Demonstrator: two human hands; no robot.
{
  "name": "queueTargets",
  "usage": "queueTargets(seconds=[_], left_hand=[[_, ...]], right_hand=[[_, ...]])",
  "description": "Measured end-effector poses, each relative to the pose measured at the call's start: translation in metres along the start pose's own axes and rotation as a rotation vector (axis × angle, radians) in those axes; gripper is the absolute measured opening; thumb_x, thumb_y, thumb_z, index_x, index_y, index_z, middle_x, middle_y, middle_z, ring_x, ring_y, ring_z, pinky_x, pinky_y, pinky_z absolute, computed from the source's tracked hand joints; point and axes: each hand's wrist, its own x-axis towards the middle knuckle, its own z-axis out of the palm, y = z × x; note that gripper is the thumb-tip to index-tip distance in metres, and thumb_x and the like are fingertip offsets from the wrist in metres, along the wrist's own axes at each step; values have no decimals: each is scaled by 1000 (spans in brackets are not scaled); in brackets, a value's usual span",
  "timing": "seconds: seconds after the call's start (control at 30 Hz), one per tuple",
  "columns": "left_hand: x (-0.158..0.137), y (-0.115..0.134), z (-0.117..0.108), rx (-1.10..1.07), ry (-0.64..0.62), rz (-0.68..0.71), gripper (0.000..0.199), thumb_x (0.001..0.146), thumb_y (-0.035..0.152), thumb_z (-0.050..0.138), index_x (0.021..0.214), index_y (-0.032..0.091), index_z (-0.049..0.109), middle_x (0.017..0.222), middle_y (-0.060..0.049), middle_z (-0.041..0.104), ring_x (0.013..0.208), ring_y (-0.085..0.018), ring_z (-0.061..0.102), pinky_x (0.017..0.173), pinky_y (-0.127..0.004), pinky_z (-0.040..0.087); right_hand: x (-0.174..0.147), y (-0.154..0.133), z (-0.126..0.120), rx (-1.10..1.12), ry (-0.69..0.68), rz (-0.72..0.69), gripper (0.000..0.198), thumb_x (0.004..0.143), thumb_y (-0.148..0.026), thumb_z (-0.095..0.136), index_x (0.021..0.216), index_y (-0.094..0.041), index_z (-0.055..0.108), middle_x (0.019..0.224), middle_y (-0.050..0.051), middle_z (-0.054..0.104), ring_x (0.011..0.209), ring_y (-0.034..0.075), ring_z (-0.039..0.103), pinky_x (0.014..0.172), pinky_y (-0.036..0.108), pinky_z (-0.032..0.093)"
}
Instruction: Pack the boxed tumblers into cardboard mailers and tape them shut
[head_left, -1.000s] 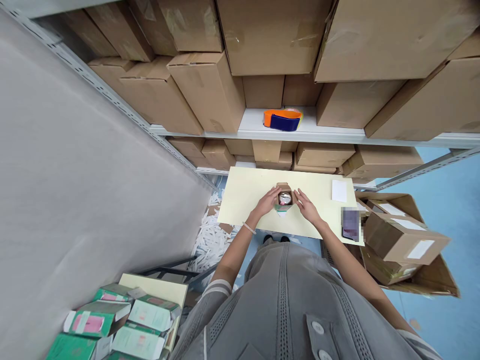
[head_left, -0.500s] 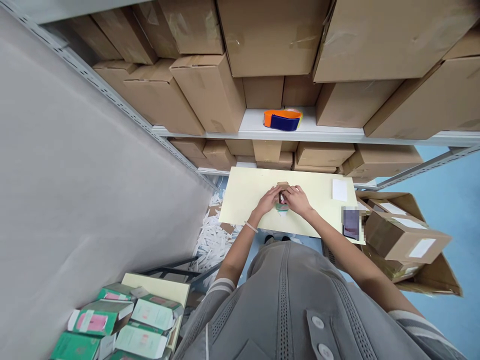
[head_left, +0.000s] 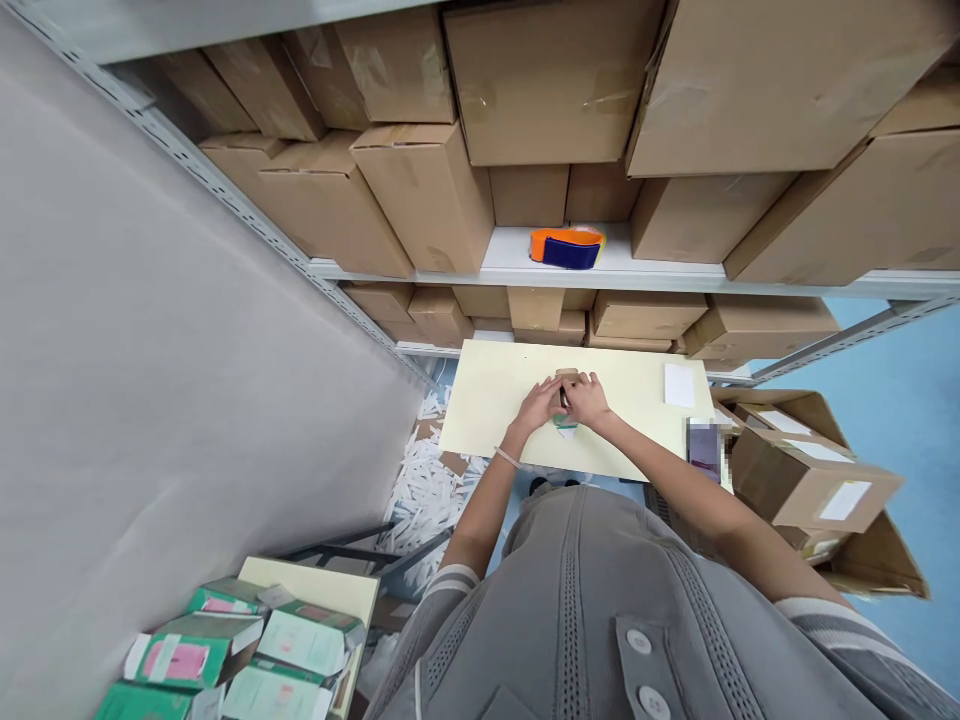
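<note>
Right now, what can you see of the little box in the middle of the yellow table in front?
The box is small and looks like cardboard, with green on its near side and a plain brown flap at its far end. It sits on the pale yellow table. The left grip is at its left side and the right grip covers much of its top and right. Its inside is mostly hidden.

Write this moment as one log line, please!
left hand: at small box | right hand: at box's open top | surface: cream table | shelf: orange-and-blue band
</note>
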Motion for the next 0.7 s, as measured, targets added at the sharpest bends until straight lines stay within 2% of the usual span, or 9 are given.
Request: queueTargets(seconds=[0.17, 0.37, 0.53, 0.7], left_hand=[[-1, 5, -3, 6, -22, -26, 79, 84, 26, 71, 153, 29, 34, 162, -8, 33, 153, -26, 22, 124, -50, 16], [-3, 7, -3, 14, 0, -26, 76, 85, 28, 69, 153, 25, 35, 161, -9, 34, 152, -25, 24, 124, -48, 17], [-4, 8, -6, 17, 26, -22, 78, 86, 35, 70, 154, 20, 34, 160, -13, 36, 150, -28, 29, 123, -51, 19], [-2, 14, -8, -18, 29, -2, 77, 85, 34, 70, 153, 24, 36, 159, -10, 37, 148, -27, 33, 121, -51, 25]], right_hand=[[-1, 9, 0, 98, 51, 12, 61, 77, -46, 69, 123, -8, 54, 110, 24, 69, 111, 38, 54, 93, 44, 32], [-10, 22, -11, 238, 171, 20, 49, 70, -33, 69, 113, -14, 52, 104, 18, 70, 99, 34, 61, 92, 42, 37], [-13, 45, -33, 595, 292, 56, 51, 65, -31, 68, 112, -22, 51, 106, 8, 69, 87, 27, 66, 74, 35, 47], [-16, 68, -48, 885, 396, 0, 58, 56, -27, 73, 111, -23, 56, 107, 6, 69, 92, 26, 67, 79, 37, 53]])
